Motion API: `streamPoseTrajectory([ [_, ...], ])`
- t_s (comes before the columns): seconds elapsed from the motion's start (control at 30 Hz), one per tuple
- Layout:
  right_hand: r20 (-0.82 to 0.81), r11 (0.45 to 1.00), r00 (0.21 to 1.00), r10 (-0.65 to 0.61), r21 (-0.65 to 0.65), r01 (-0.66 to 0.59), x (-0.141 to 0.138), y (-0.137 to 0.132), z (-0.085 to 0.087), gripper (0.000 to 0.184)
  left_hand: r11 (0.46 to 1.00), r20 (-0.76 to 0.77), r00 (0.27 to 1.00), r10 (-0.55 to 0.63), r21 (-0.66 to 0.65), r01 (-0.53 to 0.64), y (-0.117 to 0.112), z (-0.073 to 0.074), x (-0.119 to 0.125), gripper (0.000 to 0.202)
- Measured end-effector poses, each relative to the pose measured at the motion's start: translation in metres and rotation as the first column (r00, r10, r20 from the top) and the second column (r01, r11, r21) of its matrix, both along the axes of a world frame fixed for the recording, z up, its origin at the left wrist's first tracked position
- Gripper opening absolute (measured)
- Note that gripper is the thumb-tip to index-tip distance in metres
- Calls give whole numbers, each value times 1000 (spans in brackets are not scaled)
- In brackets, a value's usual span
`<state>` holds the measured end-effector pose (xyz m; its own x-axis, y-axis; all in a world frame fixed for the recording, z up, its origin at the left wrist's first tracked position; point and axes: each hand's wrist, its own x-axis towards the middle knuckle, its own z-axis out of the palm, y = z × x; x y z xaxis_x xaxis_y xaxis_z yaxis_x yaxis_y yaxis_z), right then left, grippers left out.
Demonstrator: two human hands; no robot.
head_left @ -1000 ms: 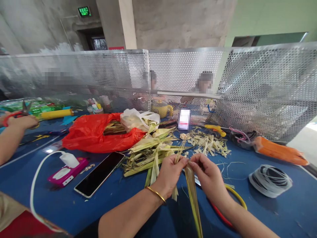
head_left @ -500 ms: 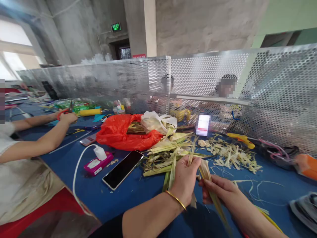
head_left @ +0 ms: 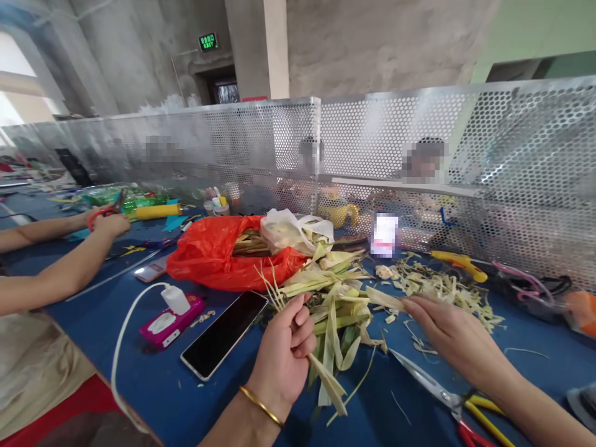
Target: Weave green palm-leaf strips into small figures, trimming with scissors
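My left hand (head_left: pixel 286 347), with a gold bangle at the wrist, is closed around a few narrow strips of dried corn husk (head_left: pixel 333 388); their thin ends stick up above the fist. To its right, my right hand (head_left: pixel 447 323) pinches the end of a pale husk leaf (head_left: pixel 384 299) at the edge of the pile. The pile of corn husks (head_left: pixel 342 320), green and straw-coloured, lies between and beyond my hands. Below my right hand rest scissors (head_left: pixel 442 391) with red and yellow handles, their blades pointing toward the pile.
A black-screened phone (head_left: pixel 226 335), a purple power strip (head_left: pixel 172 320) with a white charger, and a red plastic bag (head_left: pixel 209 254) lie left. Husk scraps (head_left: pixel 447 282) and a yellow glue gun (head_left: pixel 459 264) lie right. A perforated metal divider (head_left: pixel 395 136) stands behind. A co-worker's hands (head_left: pixel 112 220) hold scissors.
My hands have moved apart. The left went left with the husk strips; the right let go of its strip and took hold of a leaf at the pile. Scissors have come into view.
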<state>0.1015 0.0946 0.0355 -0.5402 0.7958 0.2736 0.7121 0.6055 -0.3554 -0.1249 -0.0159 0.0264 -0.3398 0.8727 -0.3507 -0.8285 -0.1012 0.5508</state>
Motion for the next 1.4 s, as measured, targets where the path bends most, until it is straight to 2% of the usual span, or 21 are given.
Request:
streamPoseTrajectory([
  [0.1, 112, 984, 987, 116, 124, -129, -33, 10, 1, 39, 1000, 35, 999, -11, 0, 11, -1, 3, -1, 4],
  [0.2, 135, 938, 940, 314, 106, -329, -72, 20, -6, 32, 999, 53, 998, -37, -23, 38, -1, 4, 0, 6],
  [0.23, 134, 929, 930, 343, 95, -357, -84, 25, -9, 28, 998, 57, 997, -44, -32, 46, -1, 4, 0, 7],
  [0.27, 125, 934, 934, 334, 92, -346, -96, 30, -13, 25, 998, 60, 997, -52, -40, 54, -1, 3, 0, 7],
  [0.37, 65, 978, 982, 178, 96, -183, -125, 49, -23, 24, 995, 70, 994, -86, -48, 89, 1, -1, 1, 8],
  [0.47, 55, 985, 987, 154, 67, -157, -144, 68, -27, 18, 991, 80, 989, -121, -54, 126, 4, -5, 1, 8],
  [0.53, 24, 989, 991, 135, 59, -136, -149, 75, -23, 19, 990, 78, 990, -118, -66, 124, 5, -7, 1, 8],
  [0.63, -66, 997, 995, 72, 47, -69, -144, 79, -6, 22, 991, 70, 991, -110, -72, 115, 7, -8, 1, 9],
  [0.77, -184, 998, 982, 37, -37, -44, -121, 74, 21, 17, 988, 74, 988, -135, -63, 140, 11, -11, 1, 10],
  [0.9, -314, 989, 949, 0, -143, -47, -91, 56, 33, 24, 991, -3, 991, -133, -32, 133, 14, -14, 0, 16],
  [1.0, -419, 961, 907, -46, -267, -74, -69, 30, 29, 30, 990, -151, 980, -129, 34, 135, 15, -12, 5, 33],
  [1.1, -550, 859, 824, -132, -479, -183, -47, -2, 18, 33, 975, -247, 949, -196, 58, 216, 13, -4, 16, 47],
  [1.17, -576, 803, 798, -176, -553, -221, -34, -22, 11, 34, 959, -291, 922, -256, 48, 281, 12, 2, 27, 49],
  [1.23, -576, 770, 789, -214, -596, -226, -22, -40, 5, 34, 941, -332, 891, -310, 28, 338, 13, 7, 38, 43],
  [1.3, -567, 754, 787, -245, -621, -213, -12, -55, 2, 36, 920, -370, 857, -358, 15, 391, 16, 10, 50, 38],
  [1.4, -549, 763, 792, -267, -623, -174, 3, -75, 0, 36, 908, -405, 833, -376, 18, 419, 22, 10, 65, 38],
])
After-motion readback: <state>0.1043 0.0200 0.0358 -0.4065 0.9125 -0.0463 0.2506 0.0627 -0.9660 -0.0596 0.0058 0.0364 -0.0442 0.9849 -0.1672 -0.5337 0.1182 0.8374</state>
